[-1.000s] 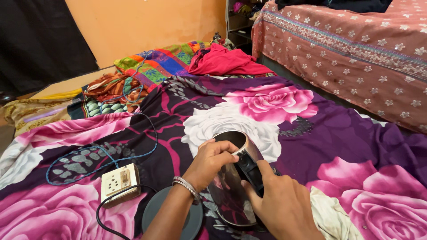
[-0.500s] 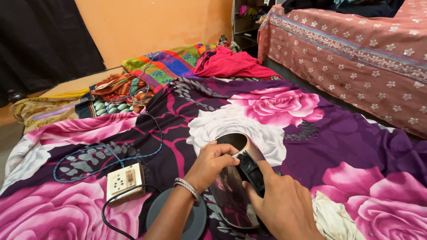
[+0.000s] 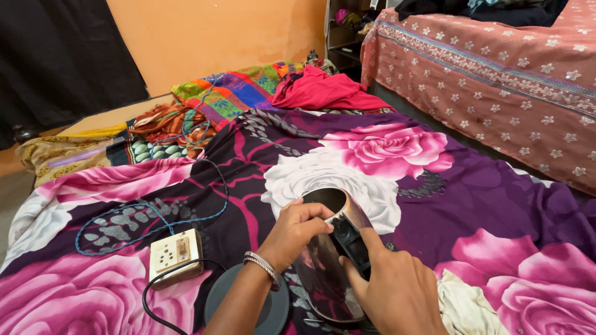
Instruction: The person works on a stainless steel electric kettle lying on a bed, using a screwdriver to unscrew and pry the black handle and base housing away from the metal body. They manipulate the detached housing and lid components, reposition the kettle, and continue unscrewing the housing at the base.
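Observation:
A shiny steel electric kettle [image 3: 323, 267] lies tilted on the flowered purple and pink bedsheet [image 3: 472, 192], its open mouth pointing away from me. My left hand [image 3: 295, 232], with a metal bangle at the wrist, grips the rim of the kettle's mouth. My right hand [image 3: 391, 288] holds the kettle's black handle from the right. Just left of the kettle lies its round dark base [image 3: 248, 307], with a black cable running off it.
A cream socket box [image 3: 176, 255] with a blue cord [image 3: 143, 220] lies to the left. Folded colourful cloths [image 3: 230, 93] and a pink garment [image 3: 323, 93] are piled at the far edge. A pink-covered bed [image 3: 496, 74] stands at right. A white rag [image 3: 465, 307] lies beside my right hand.
The view has shifted slightly. Both hands keep their hold on the kettle, which has barely moved.

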Motion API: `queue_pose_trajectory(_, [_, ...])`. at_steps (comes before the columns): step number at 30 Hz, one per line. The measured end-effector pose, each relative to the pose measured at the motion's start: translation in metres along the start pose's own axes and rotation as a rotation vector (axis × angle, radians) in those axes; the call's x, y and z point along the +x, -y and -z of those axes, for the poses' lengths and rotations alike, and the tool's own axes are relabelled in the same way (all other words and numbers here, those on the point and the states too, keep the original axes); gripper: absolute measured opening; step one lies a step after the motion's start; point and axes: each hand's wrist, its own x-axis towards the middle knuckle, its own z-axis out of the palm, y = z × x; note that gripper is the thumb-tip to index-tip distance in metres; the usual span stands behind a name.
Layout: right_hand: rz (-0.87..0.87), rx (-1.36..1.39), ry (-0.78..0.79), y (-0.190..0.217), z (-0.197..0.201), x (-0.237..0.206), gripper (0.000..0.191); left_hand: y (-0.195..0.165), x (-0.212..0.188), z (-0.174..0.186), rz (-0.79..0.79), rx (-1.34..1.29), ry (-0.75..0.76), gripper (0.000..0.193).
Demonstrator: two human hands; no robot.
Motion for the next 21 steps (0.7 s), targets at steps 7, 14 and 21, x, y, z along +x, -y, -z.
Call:
queue_pose_trajectory(7, [-0.006,0.011,0.003,0.002,0.0,0.0,0.062,0.004,0.001,0.001,-0.027,-0.015,0.001,0.023])
queue_pose_trajectory(14, [0.016,0.033,-0.045,0.005,-0.004,0.0,0.059,0.0,-0.005,0.002,0.051,0.042,-0.009,0.025])
queue_pose_trajectory(21, [0.002,0.014,-0.007,0.002,-0.01,0.004,0.059,-0.004,-0.018,-0.014,0.14,0.141,-0.152,0.027])
